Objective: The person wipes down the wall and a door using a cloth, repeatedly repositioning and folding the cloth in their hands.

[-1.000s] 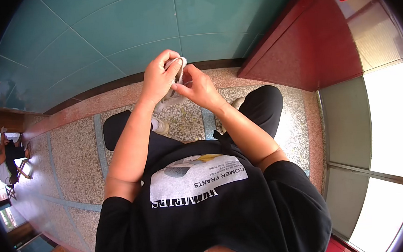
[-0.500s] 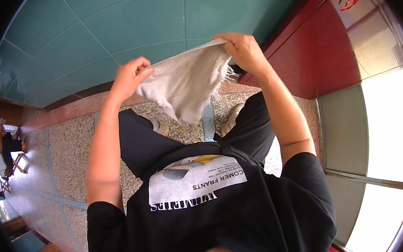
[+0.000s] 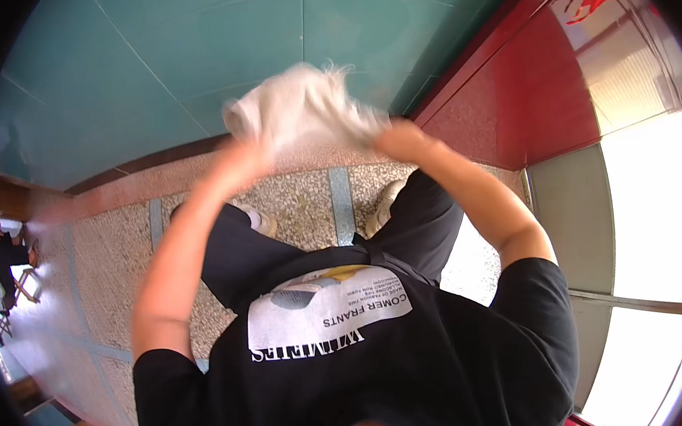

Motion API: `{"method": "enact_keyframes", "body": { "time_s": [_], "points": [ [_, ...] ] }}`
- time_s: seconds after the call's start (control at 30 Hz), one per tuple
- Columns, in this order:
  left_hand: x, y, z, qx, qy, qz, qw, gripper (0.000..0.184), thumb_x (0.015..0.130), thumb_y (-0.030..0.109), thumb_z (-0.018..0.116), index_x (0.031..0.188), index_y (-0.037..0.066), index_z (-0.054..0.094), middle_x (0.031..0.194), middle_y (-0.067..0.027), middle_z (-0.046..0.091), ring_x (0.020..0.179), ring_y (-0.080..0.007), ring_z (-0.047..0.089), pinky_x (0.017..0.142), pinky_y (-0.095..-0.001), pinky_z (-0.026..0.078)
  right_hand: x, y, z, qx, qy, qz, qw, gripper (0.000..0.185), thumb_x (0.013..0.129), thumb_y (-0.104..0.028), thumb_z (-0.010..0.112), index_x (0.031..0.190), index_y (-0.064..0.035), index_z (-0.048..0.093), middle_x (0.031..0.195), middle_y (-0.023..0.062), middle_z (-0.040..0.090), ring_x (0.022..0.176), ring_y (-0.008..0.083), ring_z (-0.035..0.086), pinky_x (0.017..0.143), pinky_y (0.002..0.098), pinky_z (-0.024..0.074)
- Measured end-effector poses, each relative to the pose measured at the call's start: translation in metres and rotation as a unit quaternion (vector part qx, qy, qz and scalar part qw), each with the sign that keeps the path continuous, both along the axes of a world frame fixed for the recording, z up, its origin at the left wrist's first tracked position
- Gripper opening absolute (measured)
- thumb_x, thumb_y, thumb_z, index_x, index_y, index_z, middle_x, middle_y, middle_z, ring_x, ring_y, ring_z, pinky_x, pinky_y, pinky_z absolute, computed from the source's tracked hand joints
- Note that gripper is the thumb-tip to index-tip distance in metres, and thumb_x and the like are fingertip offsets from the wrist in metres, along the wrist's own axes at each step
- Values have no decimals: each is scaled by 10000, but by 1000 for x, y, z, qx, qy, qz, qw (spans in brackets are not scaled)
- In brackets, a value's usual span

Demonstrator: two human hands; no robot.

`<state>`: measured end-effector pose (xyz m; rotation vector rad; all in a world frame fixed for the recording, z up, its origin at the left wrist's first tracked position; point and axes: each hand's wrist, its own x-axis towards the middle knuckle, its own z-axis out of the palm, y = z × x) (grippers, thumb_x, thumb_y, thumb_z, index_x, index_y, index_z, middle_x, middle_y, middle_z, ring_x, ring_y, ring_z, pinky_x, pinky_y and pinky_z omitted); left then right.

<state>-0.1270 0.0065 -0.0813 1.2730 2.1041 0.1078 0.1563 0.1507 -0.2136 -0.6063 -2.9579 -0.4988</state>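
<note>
A whitish towel [image 3: 300,104] with a frayed edge billows upward in front of the teal tiled wall, blurred by motion. My left hand [image 3: 248,158] is closed on its left end, though the fingers are smeared. At the other end, my right hand [image 3: 401,139] grips a corner of the same cloth. Both arms reach forward, and the towel's middle arches above the two hands.
Teal wall tiles [image 3: 208,55] rise straight ahead, with a red glossy panel [image 3: 485,113] at the right. Speckled stone floor [image 3: 296,204] lies under my shoes. Far left, a person [image 3: 9,251] sits on a folding stool.
The towel has swung from hanging below my hands to flying up above them. Both hands have dropped lower toward my body, and the left has shifted right.
</note>
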Motion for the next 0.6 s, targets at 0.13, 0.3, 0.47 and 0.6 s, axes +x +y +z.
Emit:
{"method": "enact_keyframes", "body": {
  "time_s": [0.13, 0.3, 0.47, 0.6],
  "points": [
    [-44, -27, -111, 170, -41, -229, 958, 160, 765, 186, 547, 797, 34, 510, 790, -188, 550, 794, -357, 532, 695, -406, 413, 8, -19, 48, -303, 85, -94, 944, 199, 775, -229, 494, 899, -171, 638, 853, 101, 622, 762, 290, 595, 687, 400, 476],
    [-48, -14, -67, 191, -115, -276, 935, 225, 728, 227, 606, 794, 23, 536, 695, -157, 540, 678, -280, 539, 610, -354, 409, 10, -36, 94, -363, 212, -46, 906, 190, 782, -167, 513, 861, -16, 598, 765, 165, 596, 708, 301, 574, 676, 354, 460],
    [-53, -7, 36, 11, -285, -325, 902, 187, 725, 179, 629, 756, 13, 547, 674, 7, 538, 641, -65, 468, 586, -256, 411, 16, -40, 201, -684, 52, -90, 722, 165, 820, -163, 553, 848, -3, 579, 601, 6, 485, 618, 78, 483, 589, 245, 440],
    [-63, 27, 37, 267, -700, -126, 650, 473, 777, 445, 536, 1056, 67, 484, 920, -105, 577, 874, -204, 551, 735, -349, 471, 11, -13, 161, -759, 431, 118, 475, 408, 804, -348, 559, 1044, -19, 530, 938, 96, 585, 807, 184, 563, 694, 303, 482]
  ]
}}
